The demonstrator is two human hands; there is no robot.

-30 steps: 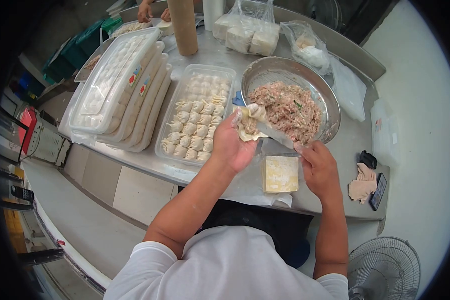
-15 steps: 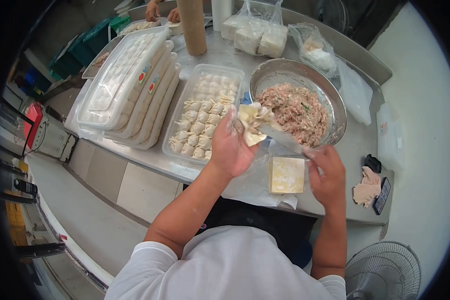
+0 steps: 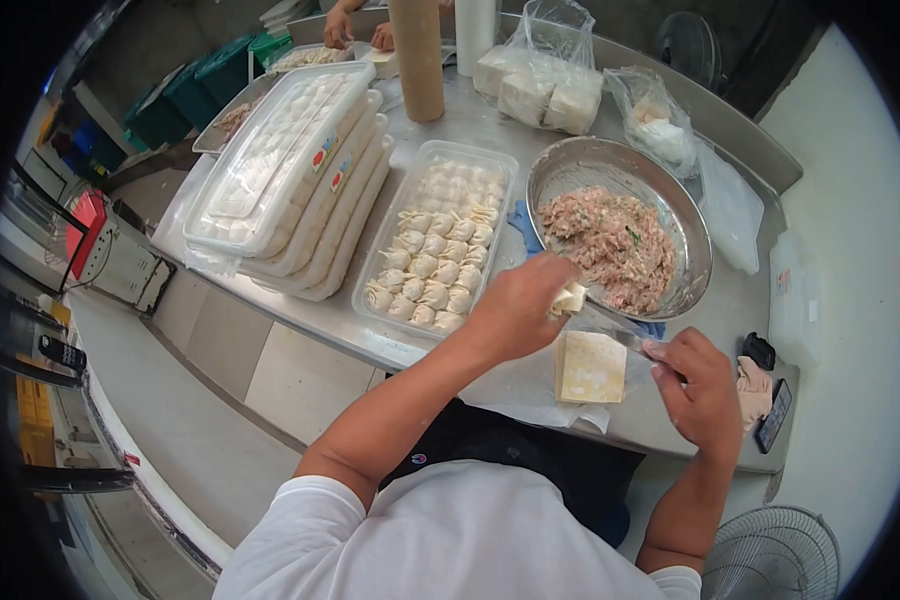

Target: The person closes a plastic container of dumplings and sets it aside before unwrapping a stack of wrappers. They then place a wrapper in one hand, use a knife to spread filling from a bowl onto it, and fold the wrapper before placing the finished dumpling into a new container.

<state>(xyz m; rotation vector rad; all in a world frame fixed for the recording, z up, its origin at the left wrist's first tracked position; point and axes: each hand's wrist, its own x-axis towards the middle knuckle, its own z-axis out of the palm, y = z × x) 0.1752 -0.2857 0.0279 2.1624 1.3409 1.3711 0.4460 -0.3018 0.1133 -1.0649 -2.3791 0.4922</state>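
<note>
My left hand (image 3: 522, 308) is closed around a wonton (image 3: 570, 298), whose pale folded wrapper shows past the fingers beside the near rim of the bowl. My right hand (image 3: 702, 385) grips a flat metal spatula (image 3: 630, 340), its blade pointing left, partly lost against the plastic behind it. Between the hands lies a stack of square yellow wrappers (image 3: 590, 367) dusted with flour. Behind them a steel bowl (image 3: 698, 215) holds minced meat filling (image 3: 610, 240) with green bits. Rows of folded wontons (image 3: 430, 262) fill a clear plastic tray (image 3: 368, 262) left of my left hand.
Stacked lidded trays (image 3: 280, 170) stand at the left. A cardboard tube (image 3: 417, 60), bagged white blocks (image 3: 540, 90) and another plastic bag (image 3: 660, 130) are at the back. A phone (image 3: 774, 415) lies at the right edge. Another person's hands (image 3: 340, 28) work at the far left.
My left hand has turned over and closed around the wonton, which lay open on the palm with the blade against it. The spatula has drawn back right, away from it. The view has shifted slightly.
</note>
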